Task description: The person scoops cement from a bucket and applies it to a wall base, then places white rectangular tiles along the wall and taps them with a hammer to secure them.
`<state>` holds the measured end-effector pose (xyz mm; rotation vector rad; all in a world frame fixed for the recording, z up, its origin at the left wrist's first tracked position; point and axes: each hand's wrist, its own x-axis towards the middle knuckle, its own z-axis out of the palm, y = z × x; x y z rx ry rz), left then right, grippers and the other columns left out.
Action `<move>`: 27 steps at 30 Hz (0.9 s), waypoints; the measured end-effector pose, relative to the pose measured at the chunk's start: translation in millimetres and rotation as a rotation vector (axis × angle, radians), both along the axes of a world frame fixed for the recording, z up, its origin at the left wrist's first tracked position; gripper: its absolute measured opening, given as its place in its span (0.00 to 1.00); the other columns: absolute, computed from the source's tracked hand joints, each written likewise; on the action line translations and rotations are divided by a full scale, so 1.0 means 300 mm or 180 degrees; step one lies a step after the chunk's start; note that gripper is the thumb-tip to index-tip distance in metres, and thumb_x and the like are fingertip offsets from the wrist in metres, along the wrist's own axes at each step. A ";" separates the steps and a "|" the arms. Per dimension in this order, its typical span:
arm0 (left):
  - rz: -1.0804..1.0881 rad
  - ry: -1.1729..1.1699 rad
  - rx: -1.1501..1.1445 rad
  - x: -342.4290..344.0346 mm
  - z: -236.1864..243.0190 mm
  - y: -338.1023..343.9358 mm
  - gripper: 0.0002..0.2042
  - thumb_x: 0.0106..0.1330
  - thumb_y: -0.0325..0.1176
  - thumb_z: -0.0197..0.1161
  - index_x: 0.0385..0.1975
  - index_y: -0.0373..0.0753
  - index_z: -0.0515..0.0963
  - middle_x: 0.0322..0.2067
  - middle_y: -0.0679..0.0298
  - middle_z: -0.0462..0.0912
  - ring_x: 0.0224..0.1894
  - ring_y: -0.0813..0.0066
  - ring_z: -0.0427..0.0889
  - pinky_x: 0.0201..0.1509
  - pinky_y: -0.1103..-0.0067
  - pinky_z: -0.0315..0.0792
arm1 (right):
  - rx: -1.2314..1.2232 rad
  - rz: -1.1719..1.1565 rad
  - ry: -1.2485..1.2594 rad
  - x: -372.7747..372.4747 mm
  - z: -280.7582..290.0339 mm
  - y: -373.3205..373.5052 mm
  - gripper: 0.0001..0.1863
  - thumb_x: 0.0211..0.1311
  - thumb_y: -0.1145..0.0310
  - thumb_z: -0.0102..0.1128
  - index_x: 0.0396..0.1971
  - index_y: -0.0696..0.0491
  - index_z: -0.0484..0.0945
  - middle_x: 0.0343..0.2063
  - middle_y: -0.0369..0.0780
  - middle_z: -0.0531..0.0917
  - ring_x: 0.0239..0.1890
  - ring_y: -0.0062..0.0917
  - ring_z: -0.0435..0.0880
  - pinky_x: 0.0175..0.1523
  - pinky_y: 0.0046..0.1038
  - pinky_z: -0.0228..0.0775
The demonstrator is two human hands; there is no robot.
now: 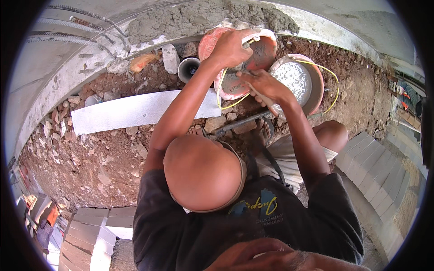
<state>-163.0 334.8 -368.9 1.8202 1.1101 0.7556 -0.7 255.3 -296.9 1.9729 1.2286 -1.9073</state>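
The orange bucket lay tilted against the mortar-topped wall. A co-worker's hand gripped its rim and the other hand worked a tool inside. A mortar-filled pan sat just right of the bucket, a white block to its left. Well below the bucket, the wearer's right hand was curled near the co-worker's dark shirt; I could not tell what it gripped. The left hand was out of view.

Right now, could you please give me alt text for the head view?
Seen from above, a squatting co-worker tilts an orange bucket with one hand and works inside it with the other hand, beside a mortar-coated bucket on red rubble. The camera wearer's own hand shows at the lower edge.
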 end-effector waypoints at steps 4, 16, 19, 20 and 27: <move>-0.0187 0.0123 -0.0116 0.060 -0.020 -0.007 0.29 0.54 0.29 0.65 0.62 0.42 0.81 0.51 0.50 0.87 0.49 0.51 0.87 0.57 0.66 0.78 | 0.0492 0.1048 -0.0705 0.062 -0.082 -0.049 0.34 0.71 0.38 0.57 0.43 0.63 0.82 0.33 0.51 0.85 0.31 0.36 0.86 0.40 0.40 0.79; 0.0314 0.0282 -0.0076 0.002 0.033 -0.065 0.26 0.52 0.33 0.68 0.56 0.41 0.84 0.44 0.48 0.89 0.47 0.49 0.88 0.55 0.63 0.80 | 0.2293 0.2819 -0.2168 0.018 -0.125 -0.047 0.17 0.64 0.59 0.61 0.35 0.60 0.88 0.35 0.49 0.91 0.38 0.39 0.93 0.41 0.36 0.86; 0.0783 -0.0185 0.0349 -0.068 0.024 -0.068 0.23 0.53 0.30 0.68 0.53 0.42 0.86 0.42 0.59 0.91 0.41 0.68 0.88 0.50 0.73 0.80 | 0.2319 0.2145 -0.1533 0.027 -0.150 -0.140 0.20 0.66 0.61 0.59 0.39 0.65 0.85 0.36 0.57 0.88 0.40 0.48 0.91 0.46 0.44 0.85; 0.0903 -0.0377 0.0324 -0.093 0.018 -0.078 0.23 0.54 0.29 0.68 0.53 0.41 0.86 0.40 0.61 0.91 0.40 0.74 0.87 0.48 0.76 0.79 | 0.2040 0.1873 -0.1365 0.043 -0.150 -0.166 0.21 0.69 0.59 0.57 0.43 0.65 0.84 0.36 0.58 0.88 0.40 0.50 0.91 0.47 0.47 0.84; 0.1013 -0.1299 0.0083 -0.092 0.072 -0.169 0.24 0.55 0.22 0.64 0.54 0.40 0.86 0.34 0.74 0.86 0.31 0.91 0.74 0.37 0.87 0.70 | 0.0663 0.0532 -0.0236 0.024 -0.129 -0.130 0.32 0.73 0.46 0.61 0.60 0.61 0.76 0.24 0.41 0.80 0.26 0.24 0.82 0.32 0.33 0.74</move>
